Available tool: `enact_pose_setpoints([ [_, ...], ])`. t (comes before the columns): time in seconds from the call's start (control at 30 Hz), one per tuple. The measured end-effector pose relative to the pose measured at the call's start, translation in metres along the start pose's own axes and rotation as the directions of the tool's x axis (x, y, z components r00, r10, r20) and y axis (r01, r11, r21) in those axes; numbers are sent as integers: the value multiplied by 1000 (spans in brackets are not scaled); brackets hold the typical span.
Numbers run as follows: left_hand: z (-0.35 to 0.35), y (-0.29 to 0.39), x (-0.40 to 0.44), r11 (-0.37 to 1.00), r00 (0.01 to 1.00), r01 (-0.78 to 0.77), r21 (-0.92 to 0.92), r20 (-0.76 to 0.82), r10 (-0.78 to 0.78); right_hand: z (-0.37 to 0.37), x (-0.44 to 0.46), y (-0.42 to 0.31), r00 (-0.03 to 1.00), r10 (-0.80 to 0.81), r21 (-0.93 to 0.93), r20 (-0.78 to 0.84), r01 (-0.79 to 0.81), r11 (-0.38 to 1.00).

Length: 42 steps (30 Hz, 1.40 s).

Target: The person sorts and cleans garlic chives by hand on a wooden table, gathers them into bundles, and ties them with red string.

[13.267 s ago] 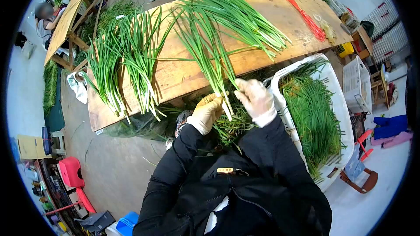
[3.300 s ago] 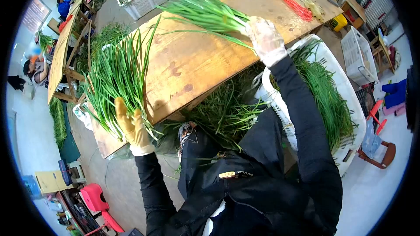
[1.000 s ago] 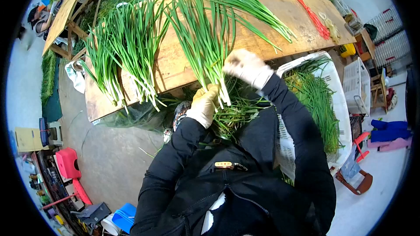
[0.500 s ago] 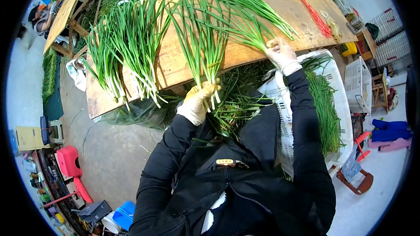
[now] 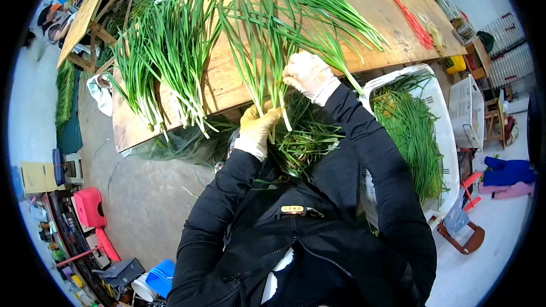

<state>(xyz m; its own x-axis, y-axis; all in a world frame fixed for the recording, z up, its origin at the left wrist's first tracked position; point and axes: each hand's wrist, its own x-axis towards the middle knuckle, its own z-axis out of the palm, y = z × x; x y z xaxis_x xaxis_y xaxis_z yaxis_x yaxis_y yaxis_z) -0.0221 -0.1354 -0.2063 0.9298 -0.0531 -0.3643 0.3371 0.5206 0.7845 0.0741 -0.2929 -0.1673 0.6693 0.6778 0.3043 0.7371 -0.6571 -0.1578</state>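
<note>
My left hand (image 5: pixel 259 128), in a whitish glove stained yellow, is closed around the lower stems of a bunch of garlic chives (image 5: pixel 256 62) at the table's near edge. The bunch's leaves fan away over the wood. My right hand (image 5: pixel 311 77), gloved too, has its fingers pinched at the right side of this bunch; its fingertips are partly hidden. Just beyond the right hand, a loose bunch (image 5: pixel 335 51) lies with its white stems over the edge. Another bunch (image 5: pixel 335 5) rests further back, and more trimmed bunches (image 5: pixel 179 57) lie to the left.
The wooden table (image 5: pixel 392 51) carries red ties (image 5: pixel 410 20) and pale gloves (image 5: pixel 432 34) at its right. A white basket (image 5: pixel 449 153) with chives stands by my right arm. Loose leaves (image 5: pixel 304 142) heap in front of my body. A pink stool (image 5: pixel 88 207) stands left; a person (image 5: pixel 57 25) is far left.
My right hand has let go of the loose bunch's stems and moved left to the bunch in my left hand. The released stems now hang over the table edge.
</note>
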Motion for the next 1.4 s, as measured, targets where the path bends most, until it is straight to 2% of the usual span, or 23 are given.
enact_pose_setpoints([
  [0.1,-2,3,1,1000,1000,-14,11,-22,14,-12,9,2,996,-27,-290,-81,2,957],
  [0.2,-3,2,2,998,999,-32,61,-34,34,-31,18,3,992,-59,-370,-109,15,929],
  [0.27,-4,0,3,994,997,-39,102,-55,45,-42,25,5,959,-112,-466,-260,-23,885],
  [0.3,-5,0,3,994,997,-40,101,-55,45,-51,26,9,964,19,-321,-265,-107,941],
  [0.37,-6,0,3,996,998,-61,69,-24,63,-76,20,5,936,76,-12,-345,-85,996],
  [0.43,-5,0,2,996,997,-73,55,-9,73,-70,10,11,946,41,83,-321,-15,996],
  [0.5,-2,1,2,995,996,-85,44,12,84,-57,-2,5,993,29,258,-111,0,966],
  [0.53,0,3,1,996,997,-80,50,16,79,-52,-5,-2,999,8,194,-45,1,981],
  [0.57,2,4,-1,996,997,-74,57,17,74,-50,-8,-9,991,98,221,93,-116,968],
  [0.63,5,8,-4,998,997,-70,0,35,70,-38,-14,-13,959,229,168,165,-256,952],
  [0.7,3,9,-3,996,996,-70,-56,55,73,-32,-17,-19,824,415,306,387,-539,785],
  [0.73,-2,8,-1,997,994,-62,-50,81,66,-18,-24,-17,859,367,318,357,-481,817],
  [0.77,-4,6,-1,998,992,-52,-43,109,56,-5,-32,-19,845,337,505,416,-523,687],
  [0.83,-1,4,-1,995,994,-38,-94,96,47,5,-36,-37,744,308,644,593,-668,373],
  [0.87,1,3,-2,989,996,-25,-145,81,37,10,-41,-40,739,276,748,614,-657,94],
  [0.9,0,4,-2,989,996,-22,-143,84,35,14,-44,-39,698,311,726,646,-687,33],
  [0.97,-3,9,-2,988,994,-44,-149,93,59,10,-55,-31,665,407,749,626,-659,-75],
  [1.0,-5,16,-4,990,991,-49,-133,117,65,8,-61,-23,637,464,740,616,-670,-61],
  [1.1,-14,27,-4,977,993,-54,-208,95,75,6,-77,-2,564,666,668,489,-733,130],
  [1.17,-20,28,-1,972,988,-78,-221,117,106,7,-86,6,567,658,673,496,-730,121],
  [1.3,-13,22,-4,986,995,41,-163,98,-25,-6,-85,-10,706,539,861,460,-504,-74],
  [1.37,-12,11,-2,976,985,97,-193,158,-66,0,-85,-23,705,543,875,457,-465,-134],
  [1.4,-11,6,0,979,983,108,-171,165,-79,3,-85,-31,712,531,869,460,-484,-104],
])
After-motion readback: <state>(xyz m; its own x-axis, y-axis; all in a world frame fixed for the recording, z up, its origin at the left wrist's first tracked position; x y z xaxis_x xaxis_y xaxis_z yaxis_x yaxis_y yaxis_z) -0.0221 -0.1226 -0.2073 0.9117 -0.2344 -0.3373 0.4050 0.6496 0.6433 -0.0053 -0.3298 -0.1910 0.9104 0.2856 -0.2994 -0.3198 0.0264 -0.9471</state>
